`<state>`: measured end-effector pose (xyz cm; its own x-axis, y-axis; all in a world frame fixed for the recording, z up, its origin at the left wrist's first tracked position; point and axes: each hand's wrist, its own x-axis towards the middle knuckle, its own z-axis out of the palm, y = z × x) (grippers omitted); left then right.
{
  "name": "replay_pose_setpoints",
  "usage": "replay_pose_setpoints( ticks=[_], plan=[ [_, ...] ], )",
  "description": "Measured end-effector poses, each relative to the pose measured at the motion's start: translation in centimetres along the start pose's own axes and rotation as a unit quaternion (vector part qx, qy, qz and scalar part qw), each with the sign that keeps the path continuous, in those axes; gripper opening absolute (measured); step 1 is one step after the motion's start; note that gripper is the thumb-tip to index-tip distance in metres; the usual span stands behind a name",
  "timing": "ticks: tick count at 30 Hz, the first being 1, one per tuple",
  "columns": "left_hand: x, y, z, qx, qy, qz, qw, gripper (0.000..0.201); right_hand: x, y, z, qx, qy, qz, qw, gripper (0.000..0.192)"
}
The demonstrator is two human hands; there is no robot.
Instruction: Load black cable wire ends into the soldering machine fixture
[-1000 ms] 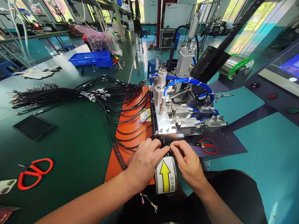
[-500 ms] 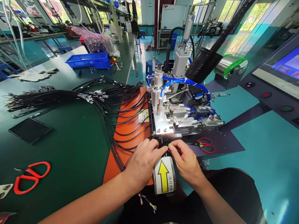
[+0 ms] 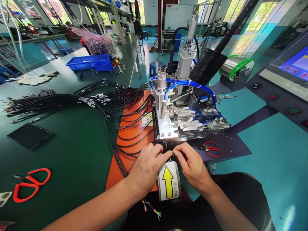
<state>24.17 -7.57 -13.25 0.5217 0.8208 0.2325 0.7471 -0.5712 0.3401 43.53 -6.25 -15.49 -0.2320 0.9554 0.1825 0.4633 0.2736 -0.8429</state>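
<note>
My left hand (image 3: pixel 148 163) is closed at the front edge of the machine (image 3: pixel 168 126), its thumb stretched toward the right fingertips. It seems to hold a black cable's end, mostly hidden under the fingers. Thumb and forefinger of my right hand (image 3: pixel 192 162) pinch together at the tip of a thin wire (image 3: pixel 172 154), with a bit of red showing. Just below both hands is a white-labelled roller (image 3: pixel 169 181) with a yellow arrow. Two cable ends with fanned coloured wires (image 3: pixel 157 213) hang beneath my left forearm.
Black cables (image 3: pixel 130 130) run over the orange plate (image 3: pixel 120 170) from a big bundle (image 3: pixel 43 102). Red-handled scissors (image 3: pixel 32 184) lie on the green table; red-handled snips (image 3: pixel 211 149) rest right of my hands. A solder spool (image 3: pixel 237 68) and a control panel (image 3: pixel 284 88) stand to the right.
Both hands keep almost the same place and grip, with only tiny finger movement. The whole view has shifted very slightly.
</note>
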Motion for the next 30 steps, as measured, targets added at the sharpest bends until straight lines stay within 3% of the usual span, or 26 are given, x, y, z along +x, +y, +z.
replay_pose_setpoints(
  ticks=[5, 12, 20, 24, 30],
  plan=[
    [-0.1, -0.2, 0.2, 0.0, 0.014, 0.006, 1.0, 0.033, 0.1, -0.2, 0.0, 0.006, -0.002, 0.02, 1.0, 0.02],
    [-0.3, -0.5, 0.5, -0.065, 0.065, 0.004, 0.996, 0.024, 0.5, -0.8, -0.2, 0.061, -0.028, 0.137, 0.988, 0.024],
    [-0.2, -0.3, 0.6, -0.074, 0.068, -0.007, 0.995, 0.021, -0.7, -0.4, -0.1, 0.176, -0.054, 0.262, 0.947, 0.038],
    [-0.3, -0.3, 0.6, -0.076, 0.06, -0.012, 0.995, 0.02, -0.9, -1.3, -0.3, 0.17, -0.072, 0.256, 0.949, 0.037],
    [-0.3, -0.3, 0.7, -0.07, 0.062, -0.013, 0.996, 0.024, -0.3, -2.3, -0.4, 0.027, -0.024, 0.152, 0.988, 0.028]
  ],
)
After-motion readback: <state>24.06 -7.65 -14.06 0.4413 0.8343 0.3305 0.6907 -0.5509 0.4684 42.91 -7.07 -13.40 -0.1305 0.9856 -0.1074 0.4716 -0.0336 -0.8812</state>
